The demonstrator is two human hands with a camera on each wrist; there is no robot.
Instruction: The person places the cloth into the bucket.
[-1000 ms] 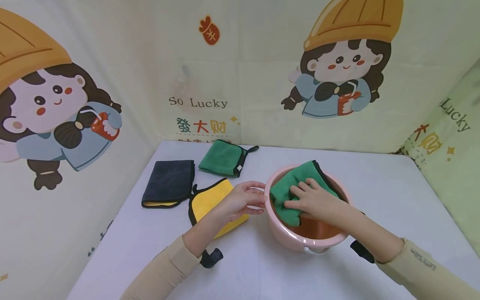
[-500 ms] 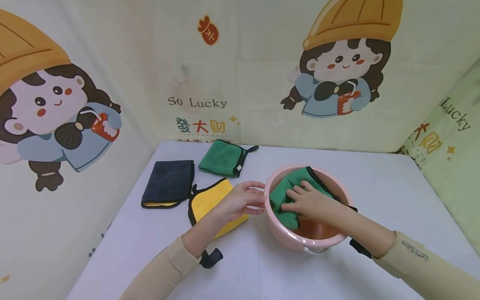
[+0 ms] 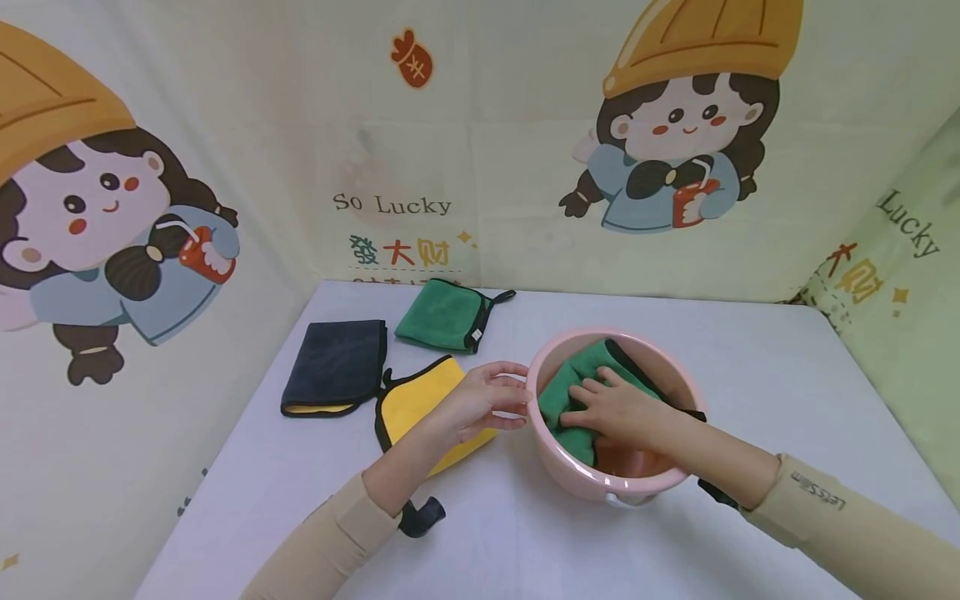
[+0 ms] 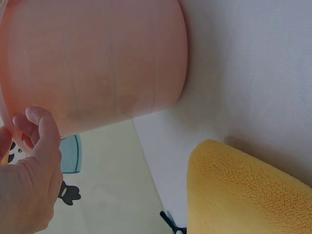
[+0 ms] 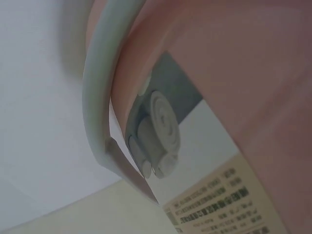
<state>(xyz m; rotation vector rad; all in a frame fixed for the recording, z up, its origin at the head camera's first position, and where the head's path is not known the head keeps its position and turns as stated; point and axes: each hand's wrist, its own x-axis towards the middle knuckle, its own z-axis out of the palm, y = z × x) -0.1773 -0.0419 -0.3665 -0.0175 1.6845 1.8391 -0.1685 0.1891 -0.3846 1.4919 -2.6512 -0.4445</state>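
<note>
A pink bucket (image 3: 577,467) stands upright right of the table's middle. My left hand (image 3: 491,400) holds the bucket at its left rim; in the left wrist view, that left hand (image 4: 36,170) has its thumb and fingers bent about the rim. Inside the bucket, my right hand (image 3: 618,408) presses on a green towel (image 3: 558,392) with black edging, fingers spread over the cloth. The towel lies crumpled against the far left wall. In the right wrist view only the bucket's outer wall (image 5: 243,73), pale handle (image 5: 95,92) and printed label (image 5: 195,161) show.
Left of the bucket lie a folded dark grey towel (image 3: 337,362), a folded green towel (image 3: 442,317) with a hanging loop, and a yellow towel (image 3: 416,400) partly under my left forearm. A small black object (image 3: 422,517) pokes out by the left sleeve. Printed cloth walls (image 3: 525,167) enclose the table.
My right hand has gone lower into the bucket, taking the green towel down and slightly left, below the far rim. The left hand and bucket stay in place.
</note>
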